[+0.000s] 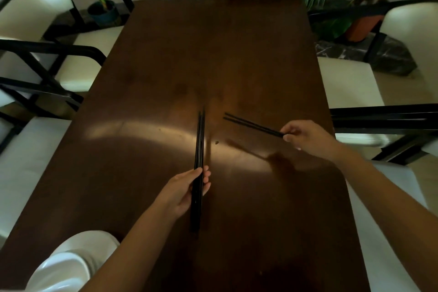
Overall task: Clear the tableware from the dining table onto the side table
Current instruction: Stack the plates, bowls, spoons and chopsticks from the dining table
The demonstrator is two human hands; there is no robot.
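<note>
The left hand [183, 191] grips a bundle of black chopsticks [199, 144], fingers wrapped around its near half, long axis running near to far above the table [166, 66]. The right hand [308, 136] pinches a second pair [251, 124] by its right end, tips pointing left toward the bundle, just apart. White bowls [71, 265] sit at the near left corner.

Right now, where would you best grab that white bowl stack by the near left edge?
Judging loosely: grip the top bowl's rim from above. The stack leans toward the near edge of the table, so support its underside. Both hands are full: left hand, right hand.
</note>
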